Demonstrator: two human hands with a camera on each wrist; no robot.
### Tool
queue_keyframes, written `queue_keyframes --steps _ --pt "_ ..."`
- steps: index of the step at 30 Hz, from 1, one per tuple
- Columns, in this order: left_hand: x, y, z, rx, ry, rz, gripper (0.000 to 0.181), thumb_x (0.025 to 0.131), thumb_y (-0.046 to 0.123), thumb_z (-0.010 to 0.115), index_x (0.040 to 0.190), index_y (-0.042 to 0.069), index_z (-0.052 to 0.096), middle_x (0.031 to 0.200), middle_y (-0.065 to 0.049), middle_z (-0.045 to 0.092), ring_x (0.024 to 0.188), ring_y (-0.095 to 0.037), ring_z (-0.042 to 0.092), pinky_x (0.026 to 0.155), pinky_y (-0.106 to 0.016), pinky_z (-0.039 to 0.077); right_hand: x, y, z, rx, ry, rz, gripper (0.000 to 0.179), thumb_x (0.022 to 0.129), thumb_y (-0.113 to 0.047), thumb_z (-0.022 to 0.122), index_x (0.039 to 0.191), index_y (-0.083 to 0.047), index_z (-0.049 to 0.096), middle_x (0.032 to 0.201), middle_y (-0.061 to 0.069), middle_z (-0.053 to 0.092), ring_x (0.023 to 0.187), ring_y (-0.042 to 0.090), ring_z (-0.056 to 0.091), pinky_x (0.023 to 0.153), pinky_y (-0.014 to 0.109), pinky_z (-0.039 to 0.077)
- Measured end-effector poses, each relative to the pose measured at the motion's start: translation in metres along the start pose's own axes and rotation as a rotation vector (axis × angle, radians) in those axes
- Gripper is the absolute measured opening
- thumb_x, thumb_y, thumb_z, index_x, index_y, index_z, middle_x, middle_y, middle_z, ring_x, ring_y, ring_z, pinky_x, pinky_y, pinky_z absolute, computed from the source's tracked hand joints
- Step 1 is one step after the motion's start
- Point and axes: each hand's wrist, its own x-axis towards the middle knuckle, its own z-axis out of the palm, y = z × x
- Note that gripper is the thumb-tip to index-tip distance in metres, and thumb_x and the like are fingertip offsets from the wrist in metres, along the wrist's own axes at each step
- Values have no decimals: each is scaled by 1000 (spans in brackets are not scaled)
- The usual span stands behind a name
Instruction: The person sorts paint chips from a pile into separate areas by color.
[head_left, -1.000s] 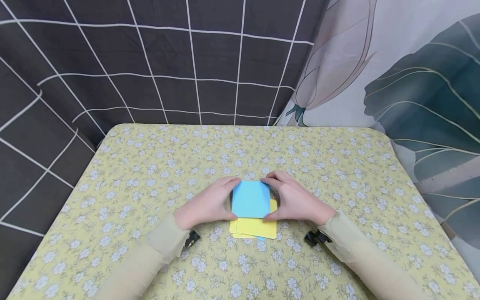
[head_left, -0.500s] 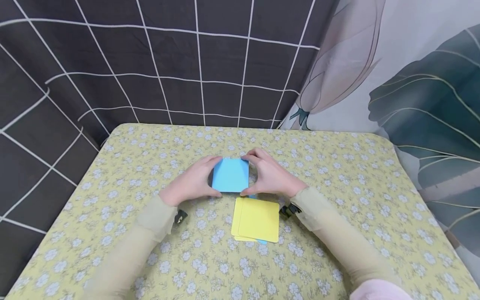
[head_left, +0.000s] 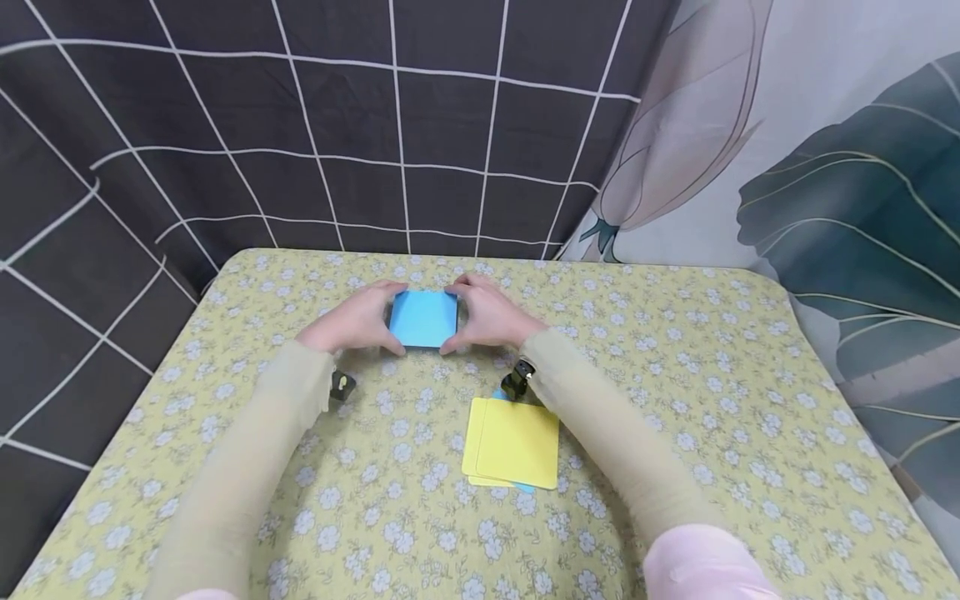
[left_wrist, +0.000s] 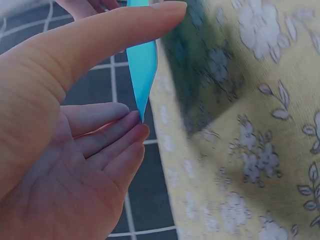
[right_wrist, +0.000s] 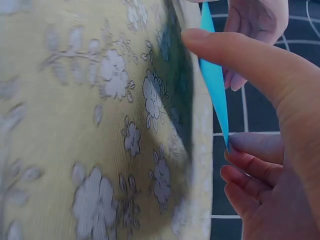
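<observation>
The left hand (head_left: 358, 319) and right hand (head_left: 491, 315) pinch a blue card (head_left: 423, 318). It is above the bench (head_left: 675, 350), beyond the yellow cards (head_left: 517, 446).

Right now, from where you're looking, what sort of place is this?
Likely an indoor tabletop nook screened with cloth: there's a yellow floral tablecloth, a dark grid-patterned backdrop beyond it, and a plant-print hanging at the right.
</observation>
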Motion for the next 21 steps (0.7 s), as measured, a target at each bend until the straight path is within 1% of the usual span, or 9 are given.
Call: queue_keyframes --steps 2,5,8,10,14,21 --pt "3 -5 1 -8 -4 -12 108 67 15 94 152 -11 34 156 -27 37 139 -43 39 117 -52 32 7 2 3 12 -18 9 106 64 -49 95 146 2 52 134 11 50 118 25 46 100 34 44" --pt "8 -12 3 -17 -14 -46 107 68 15 93 153 -10 34 155 -28 37 139 -44 39 117 -52 32 14 3 6 30 -38 32 106 64 -49 95 147 2 51 136 11 50 122 25 46 105 32 42" --pt "11 -17 5 -36 -25 -84 105 69 15 92 154 -8 34 156 -27 37 139 -44 38 117 -52 32 18 4 8 48 -58 54 104 66 -47 94 147 2 51 137 12 50 124 26 46 107 31 40" --pt "12 -20 5 -51 -32 -97 105 70 16 91 155 -7 34 156 -27 36 140 -44 38 116 -52 32 19 5 9 56 -69 71 102 68 -46 94 147 2 50 139 12 50 126 26 45 108 31 40" --pt "12 -22 5 -76 -36 -95 103 71 17 90 155 -6 34 156 -27 36 139 -44 38 116 -53 33 18 4 9 68 -83 93 100 70 -45 92 148 1 49 141 12 49 128 27 44 108 33 40" --pt "11 -27 8 -119 -32 -70 103 71 17 89 155 -7 34 157 -27 33 141 -45 35 117 -55 30 17 7 10 83 -83 102 105 69 -47 93 150 0 47 143 12 47 130 27 42 109 35 40"
